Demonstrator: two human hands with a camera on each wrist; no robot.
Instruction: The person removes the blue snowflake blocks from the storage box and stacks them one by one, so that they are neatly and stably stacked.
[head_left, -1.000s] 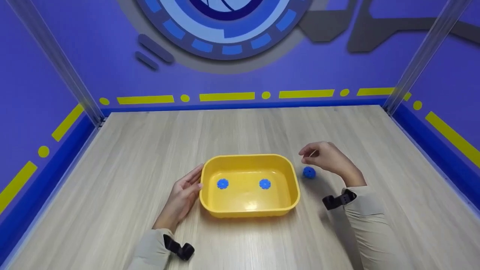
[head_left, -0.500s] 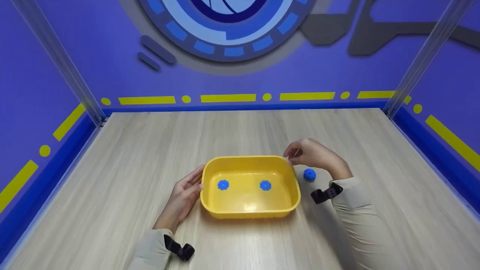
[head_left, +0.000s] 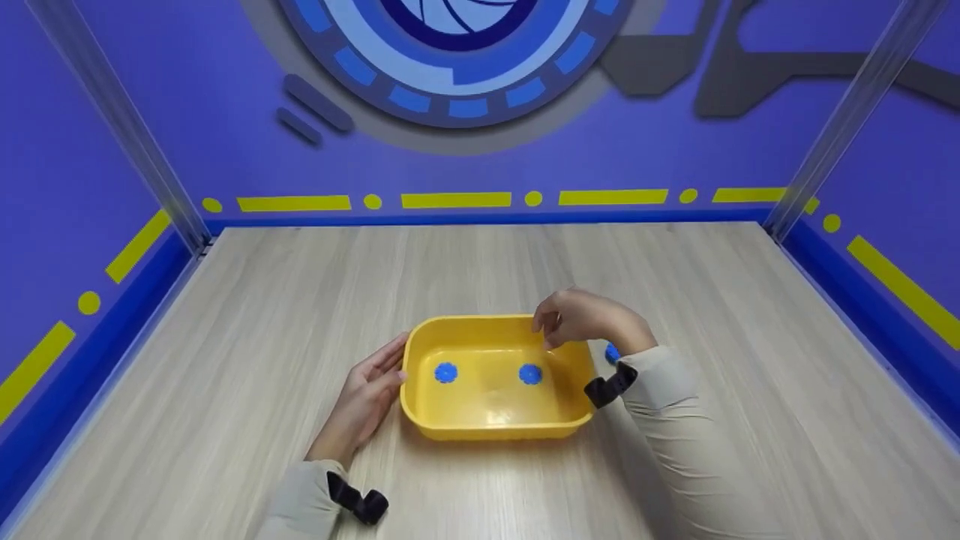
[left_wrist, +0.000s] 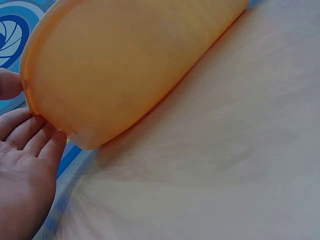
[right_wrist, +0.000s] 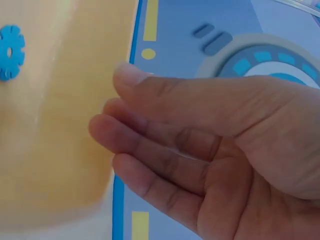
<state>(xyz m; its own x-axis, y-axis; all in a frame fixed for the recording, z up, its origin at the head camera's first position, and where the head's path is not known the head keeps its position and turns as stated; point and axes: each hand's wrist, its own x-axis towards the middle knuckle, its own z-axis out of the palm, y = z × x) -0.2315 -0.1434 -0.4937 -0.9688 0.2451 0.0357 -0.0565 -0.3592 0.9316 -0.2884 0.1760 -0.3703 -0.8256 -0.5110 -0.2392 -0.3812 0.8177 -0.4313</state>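
A yellow plastic basin (head_left: 499, 431) stands on the wooden table, with two flat blue notched discs, one left (head_left: 445, 373) and one right (head_left: 530, 374), on its floor. My left hand (head_left: 365, 397) touches the basin's left end from outside; its fingers are fairly straight in the left wrist view, the thumb by the rim. Over the basin's back right part is my right hand (head_left: 581, 319), fingers loosely bent. Nothing shows between its thumb and fingers (right_wrist: 150, 165) in the right wrist view. A blue ball-like notched piece (head_left: 613, 353) lies right of the basin, partly hidden by my right wrist.
The light wooden table (head_left: 300, 300) is enclosed by blue-purple walls (head_left: 480, 169) with yellow marks at the back and sides. Clear corner posts (head_left: 840, 120) stand at the back. Black wrist cameras are strapped over both sleeves (head_left: 667, 375).
My right hand has moved left from above the blue ball-like piece to over the basin, and its wrist now partly covers that piece. My left hand and the basin have stayed put.
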